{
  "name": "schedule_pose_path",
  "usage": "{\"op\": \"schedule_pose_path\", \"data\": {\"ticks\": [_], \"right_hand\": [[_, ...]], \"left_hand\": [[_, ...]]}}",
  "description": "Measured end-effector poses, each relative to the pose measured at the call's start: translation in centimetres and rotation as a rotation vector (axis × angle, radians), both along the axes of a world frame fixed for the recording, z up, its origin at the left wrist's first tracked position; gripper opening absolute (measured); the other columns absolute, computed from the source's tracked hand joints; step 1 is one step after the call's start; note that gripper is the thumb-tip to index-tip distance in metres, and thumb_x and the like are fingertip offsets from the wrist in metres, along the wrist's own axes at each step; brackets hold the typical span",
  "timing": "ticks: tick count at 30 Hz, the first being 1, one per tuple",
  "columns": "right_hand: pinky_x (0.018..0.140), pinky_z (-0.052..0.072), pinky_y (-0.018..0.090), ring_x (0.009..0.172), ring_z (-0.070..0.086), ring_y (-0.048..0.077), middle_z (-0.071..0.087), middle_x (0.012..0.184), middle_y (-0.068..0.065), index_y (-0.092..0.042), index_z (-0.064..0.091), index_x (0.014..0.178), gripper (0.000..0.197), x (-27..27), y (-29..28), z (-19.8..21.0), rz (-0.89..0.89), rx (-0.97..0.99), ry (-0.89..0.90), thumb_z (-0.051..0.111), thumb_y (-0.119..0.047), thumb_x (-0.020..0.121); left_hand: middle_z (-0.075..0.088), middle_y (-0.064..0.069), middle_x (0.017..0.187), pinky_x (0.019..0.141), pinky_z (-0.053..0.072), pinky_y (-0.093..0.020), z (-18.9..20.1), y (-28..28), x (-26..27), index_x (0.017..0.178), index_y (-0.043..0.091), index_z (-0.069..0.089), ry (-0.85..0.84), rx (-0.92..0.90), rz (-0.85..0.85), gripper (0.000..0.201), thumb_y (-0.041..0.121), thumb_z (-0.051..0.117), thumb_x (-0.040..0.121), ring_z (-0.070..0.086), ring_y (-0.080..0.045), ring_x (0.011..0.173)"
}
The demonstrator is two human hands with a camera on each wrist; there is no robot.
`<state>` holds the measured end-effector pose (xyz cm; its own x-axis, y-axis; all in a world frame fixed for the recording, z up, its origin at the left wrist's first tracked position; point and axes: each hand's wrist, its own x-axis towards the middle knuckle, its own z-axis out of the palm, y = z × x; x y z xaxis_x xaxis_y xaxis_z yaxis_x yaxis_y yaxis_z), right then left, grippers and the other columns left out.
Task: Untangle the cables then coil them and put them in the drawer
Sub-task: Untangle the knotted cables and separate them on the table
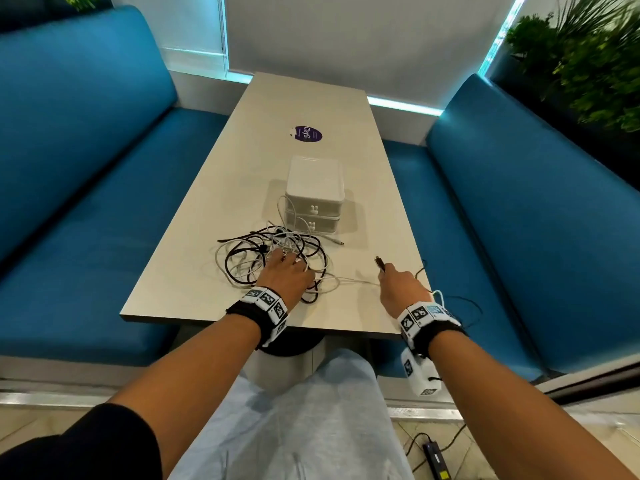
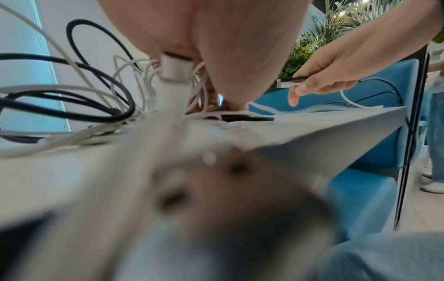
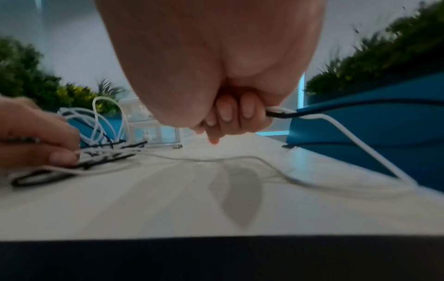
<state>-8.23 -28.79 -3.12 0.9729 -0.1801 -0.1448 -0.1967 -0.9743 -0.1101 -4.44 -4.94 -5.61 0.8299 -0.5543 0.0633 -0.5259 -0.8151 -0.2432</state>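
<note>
Blue benches (image 1: 86, 140) are placed on both sides of a long pale desk (image 1: 304, 98), where a small white drawer unit (image 1: 314, 195) with two closed drawers is standing. Just in front of it a tangle of black and white cables (image 1: 273, 258) is pressed down by the left hand (image 1: 284, 271), whose fingers are among the loops, though a grip cannot be told. A black cable's plug end (image 1: 380, 263) is pinched by the right hand (image 1: 401, 285), lifted a little above the desk, to the right of the tangle.

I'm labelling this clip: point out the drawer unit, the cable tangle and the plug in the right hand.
drawer unit (image 1: 314, 178): head view, on its lid.
cable tangle (image 1: 242, 261): head view, on a black loop.
plug (image 2: 287, 84): left wrist view, on its metal end, held by the right hand (image 2: 336, 62).
</note>
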Motion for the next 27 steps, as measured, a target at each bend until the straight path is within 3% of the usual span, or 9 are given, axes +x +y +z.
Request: {"op": "schedule_pose_path", "data": {"ticks": [3,6,12,17,21,27], "right_hand": [[0.070,0.048,0.039,0.088,0.063,0.040,0.064,0.101,0.020,-0.012,0.046,0.124,0.032,0.4,1.8,-0.3,0.002,0.146,-0.050,0.028,-0.030,0.104],[0.071,0.053,0.044,0.083,0.063,0.039,0.066,0.095,0.019,-0.016,0.048,0.124,0.032,0.7,3.9,-0.7,0.154,0.187,-0.079,0.030,-0.033,0.104],[0.076,0.051,0.044,0.090,0.061,0.038,0.068,0.099,0.017,-0.023,0.052,0.126,0.030,1.4,7.2,-1.5,0.329,0.266,-0.014,0.037,-0.032,0.102],[0.073,0.050,0.042,0.087,0.061,0.038,0.065,0.096,0.017,-0.017,0.053,0.107,0.025,2.1,7.6,-1.4,0.299,0.247,0.018,0.039,-0.037,0.101],[0.074,0.053,0.046,0.083,0.060,0.036,0.063,0.093,0.015,-0.019,0.054,0.109,0.024,2.0,6.3,-0.6,0.246,0.172,0.043,0.038,-0.036,0.101],[0.071,0.052,0.039,0.078,0.060,0.030,0.060,0.089,0.008,-0.023,0.055,0.108,0.027,1.6,0.1,0.9,0.067,0.052,0.032,0.035,-0.039,0.101]], "left_hand": [[0.068,0.005,0.096,0.095,0.029,-0.042,0.2,0.1,-0.1,0.098,0.027,0.069,0.003,0.012,-0.014,0.016,0.023,0.056,0.090,0.056,-0.026,0.105],[0.067,0.004,0.102,0.098,0.028,-0.043,0.3,0.0,-0.2,0.103,0.026,0.067,-0.004,0.007,-0.020,0.021,0.020,0.050,0.093,0.053,-0.026,0.110],[0.062,0.005,0.107,0.099,0.028,-0.044,0.5,-0.3,-0.2,0.111,0.027,0.062,-0.008,-0.030,-0.048,0.025,0.021,0.043,0.096,0.050,-0.025,0.114],[0.065,0.003,0.102,0.097,0.032,-0.044,0.1,0.1,0.0,0.109,0.023,0.063,-0.009,-0.081,-0.063,0.024,0.030,0.043,0.098,0.054,-0.025,0.110],[0.068,0.003,0.103,0.098,0.029,-0.044,-0.4,0.4,0.4,0.104,0.022,0.066,-0.013,-0.075,-0.028,0.031,0.041,0.042,0.100,0.052,-0.025,0.113],[0.067,0.005,0.108,0.101,0.025,-0.047,-0.5,0.8,0.8,0.105,0.023,0.067,0.014,-0.115,-0.008,0.028,0.038,0.044,0.100,0.047,-0.025,0.118]]}}
